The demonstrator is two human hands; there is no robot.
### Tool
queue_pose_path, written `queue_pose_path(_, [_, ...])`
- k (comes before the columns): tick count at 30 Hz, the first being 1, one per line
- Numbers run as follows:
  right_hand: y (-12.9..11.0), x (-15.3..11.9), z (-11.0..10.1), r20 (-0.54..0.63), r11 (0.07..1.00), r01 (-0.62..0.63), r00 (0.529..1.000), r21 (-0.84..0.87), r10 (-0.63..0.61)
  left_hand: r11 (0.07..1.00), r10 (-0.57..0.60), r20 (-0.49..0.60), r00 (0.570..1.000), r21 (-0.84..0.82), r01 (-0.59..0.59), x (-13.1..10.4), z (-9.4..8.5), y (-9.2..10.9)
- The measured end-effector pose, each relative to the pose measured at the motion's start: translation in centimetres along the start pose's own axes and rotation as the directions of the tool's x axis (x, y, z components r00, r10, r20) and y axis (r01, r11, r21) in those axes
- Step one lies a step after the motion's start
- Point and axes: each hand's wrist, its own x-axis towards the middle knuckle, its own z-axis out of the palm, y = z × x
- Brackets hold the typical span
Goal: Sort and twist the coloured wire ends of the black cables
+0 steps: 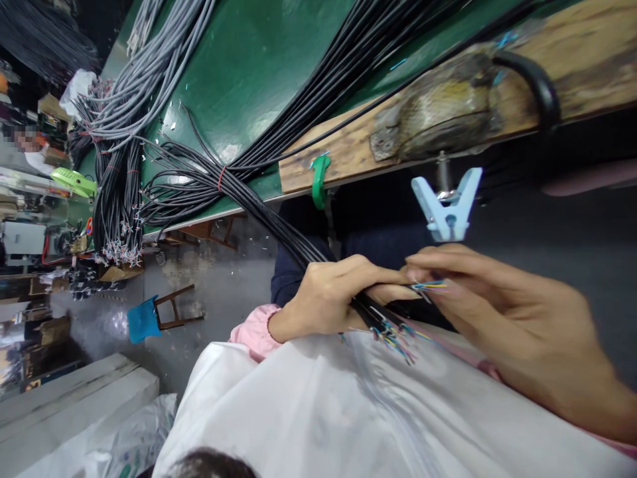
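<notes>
A bundle of black cables [279, 222], tied with a red band, runs from the green table to my left hand [333, 292], which is wrapped round it. Past my left hand the cable ends fan out in thin coloured wires [395, 335] above a white cloth over my lap. One cable stands apart from the others, its stripped coloured wires [432, 287] between my two hands. My right hand [517, 325] is pinched at this cable's end, with its fingertips touching those of my left hand; what exactly they grip is too small to tell.
On the green table [249, 66] lie grey cables [149, 79] and more black cables. A wooden board [343, 143] along its edge carries a taped device [438, 106], a green hook and a light blue clip [448, 206]. A blue chair [144, 318] stands on the floor.
</notes>
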Motion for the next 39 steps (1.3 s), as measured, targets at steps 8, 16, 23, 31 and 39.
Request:
queue_pose_path(8, [-0.4, -0.5, -0.6, -0.008, 0.931, 0.181, 0.981, -0.317, -0.193, 0.996, -0.053, 0.040, 0.998, 0.075, 0.050, 0.3, 0.9, 0.0])
queue_pose_path(16, [0.7, -1.3, -0.2, -0.049, 0.947, 0.116, 0.989, -0.299, -0.137, 0.990, 0.087, 0.023, 0.996, 0.105, -0.089, 0.2, 0.5, 0.0])
queue_pose_path(23, [-0.9, -0.9, 0.4, -0.001, 0.877, 0.273, 0.955, -0.396, -0.297, 0.960, 0.180, 0.193, 0.965, 0.178, -0.215, -0.2, -0.7, -0.7])
queue_pose_path(31, [-1.1, -1.1, -0.8, -0.034, 0.789, 0.334, 0.912, -0.515, -0.408, 0.971, 0.176, 0.131, 0.976, 0.137, -0.194, -0.8, -1.2, -0.3])
queue_pose_path(39, [-1.0, -0.4, -0.1, 0.100, 0.625, 0.467, 0.842, -0.625, -0.529, 0.955, 0.143, 0.285, 0.948, 0.211, -0.207, -0.2, -2.1, -0.1])
